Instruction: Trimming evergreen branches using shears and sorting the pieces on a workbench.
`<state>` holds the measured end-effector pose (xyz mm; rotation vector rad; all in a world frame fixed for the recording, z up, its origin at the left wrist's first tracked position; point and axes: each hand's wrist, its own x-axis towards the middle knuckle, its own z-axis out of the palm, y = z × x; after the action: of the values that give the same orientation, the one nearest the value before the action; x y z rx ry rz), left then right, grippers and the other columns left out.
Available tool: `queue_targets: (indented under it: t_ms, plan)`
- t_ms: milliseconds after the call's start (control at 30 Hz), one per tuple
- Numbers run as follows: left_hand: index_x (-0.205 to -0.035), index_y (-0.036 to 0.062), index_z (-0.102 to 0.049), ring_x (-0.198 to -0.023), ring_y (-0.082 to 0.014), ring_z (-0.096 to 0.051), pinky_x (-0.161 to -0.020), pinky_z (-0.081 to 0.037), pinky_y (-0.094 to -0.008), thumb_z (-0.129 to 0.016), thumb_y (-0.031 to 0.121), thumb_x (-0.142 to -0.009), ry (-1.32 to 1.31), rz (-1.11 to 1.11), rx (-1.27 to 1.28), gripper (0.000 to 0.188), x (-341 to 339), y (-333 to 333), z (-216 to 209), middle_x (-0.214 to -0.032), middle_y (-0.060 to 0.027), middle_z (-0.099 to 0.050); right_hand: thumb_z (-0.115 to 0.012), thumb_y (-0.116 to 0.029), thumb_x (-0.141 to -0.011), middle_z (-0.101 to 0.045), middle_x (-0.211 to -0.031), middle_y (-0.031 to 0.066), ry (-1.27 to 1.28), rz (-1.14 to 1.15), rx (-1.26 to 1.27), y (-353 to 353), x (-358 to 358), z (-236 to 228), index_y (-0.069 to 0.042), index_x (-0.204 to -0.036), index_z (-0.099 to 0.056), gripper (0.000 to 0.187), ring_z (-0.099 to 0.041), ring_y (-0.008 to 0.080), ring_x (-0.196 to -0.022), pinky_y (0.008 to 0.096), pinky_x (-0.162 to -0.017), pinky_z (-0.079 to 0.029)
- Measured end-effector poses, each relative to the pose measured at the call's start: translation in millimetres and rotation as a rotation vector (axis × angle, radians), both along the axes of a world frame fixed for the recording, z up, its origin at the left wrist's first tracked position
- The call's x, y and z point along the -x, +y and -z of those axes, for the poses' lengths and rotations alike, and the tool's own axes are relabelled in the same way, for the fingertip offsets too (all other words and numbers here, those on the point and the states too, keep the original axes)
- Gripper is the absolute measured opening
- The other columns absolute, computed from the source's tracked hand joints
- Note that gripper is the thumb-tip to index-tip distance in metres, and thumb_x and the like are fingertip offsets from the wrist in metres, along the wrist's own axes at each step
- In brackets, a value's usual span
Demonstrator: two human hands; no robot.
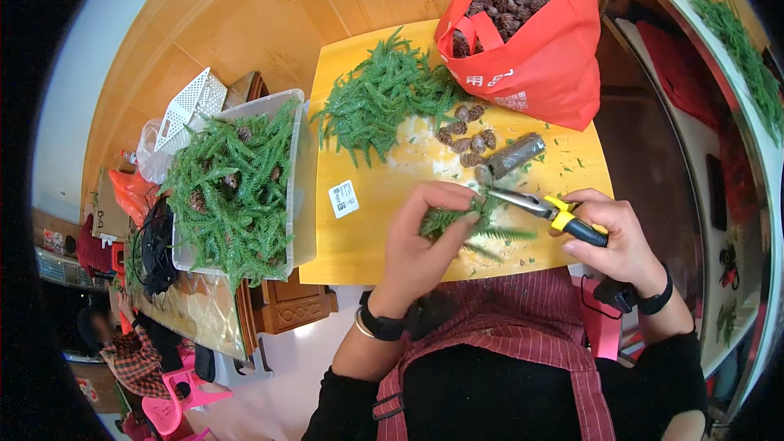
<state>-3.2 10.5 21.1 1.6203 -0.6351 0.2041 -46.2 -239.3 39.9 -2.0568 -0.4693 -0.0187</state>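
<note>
1. The yellow surface [363,257] is carrying most of my materials; green scraps are littering its middle and right side, and small pieces could be getting lost among them.
2. The clear tub [305,196] is standing beside the surface's left edge, heaped with greenery and cones; because it is so full, a bump could be spilling some.
3. The red bag [563,69] is standing open at the far right corner, full of cones. Its soft sides could be sagging and tipping cones out. White printed characters and a pale, code-like block are showing on its front, bent by creases.
4. The green pile [380,98] is lying toward the far left corner; its tangled needles could be snagging when one piece is pulled.
5. My right hand [612,237] is wrapping around the handles of the yellow-and-black pliers [563,219], near the right of the near edge. Their tips are pointing at my other fingertips, so a slip could be nipping skin.
6. My left hand [429,233] is pinching a green sprig [441,220] above the near edge; a loose pinch could be letting it twist.
7. The dark roll [516,157] is lying toward the right edge, where a nudge could be rolling it.
8. The white label [343,198] is lying near the left edge, showing a square code and print too small for me to read.
9. Loose cones [479,143] are lying below the bag; my moving wrist could be scattering them.
</note>
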Motion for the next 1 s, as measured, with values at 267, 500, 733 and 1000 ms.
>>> queue_targets:
  t_ms: [267,500,733,1000]
  plan:
    - [-0.088,0.0079,-0.042,-0.068,-0.0158,-0.052,-0.054,-0.045,-0.0260,-0.061,0.003,-0.078,0.705,0.332,0.494,0.022,4,1,0,-0.086,-0.0081,-0.053,-0.070,-0.024,-0.071,-0.068,-0.079,0.0114,0.133,-0.104,-0.148,-3,-7,5,-0.007,-0.059,-0.047,0.031,-0.058,0.0239,-0.089,0.0368,-0.091,-0.039]
    - [-0.085,0.0103,-0.041,-0.065,-0.0152,-0.051,-0.049,-0.042,-0.0230,-0.064,0.013,-0.079,0.903,0.461,0.629,0.024,6,-4,5,-0.078,-0.0065,-0.051,-0.071,-0.021,-0.071,-0.068,-0.076,0.0105,0.246,-0.159,-0.220,-6,-10,10,-0.007,-0.059,-0.047,0.030,-0.056,0.0208,-0.087,0.0350,-0.090,-0.039]
    - [-0.088,0.0076,-0.044,-0.072,-0.0168,-0.056,-0.054,-0.046,-0.0251,-0.061,0.004,-0.079,0.873,0.341,0.557,0.020,5,0,2,-0.083,-0.0064,-0.054,-0.071,-0.017,-0.070,-0.061,-0.073,0.0106,0.071,-0.065,-0.025,-3,-7,2,-0.002,-0.063,-0.053,0.024,-0.055,0.0193,-0.065,0.0278,-0.058,-0.042]
    - [-0.082,0.0027,-0.057,-0.080,-0.0282,-0.058,-0.073,-0.047,-0.0323,-0.063,-0.007,-0.068,-0.584,-0.276,-0.530,0.018,1,-3,-4,-0.088,-0.0095,-0.061,-0.070,-0.014,-0.070,-0.052,-0.064,0.0105,0.028,0.175,0.231,10,5,-6,0.000,-0.071,-0.055,0.020,-0.050,0.0174,-0.053,0.0268,-0.049,-0.037]
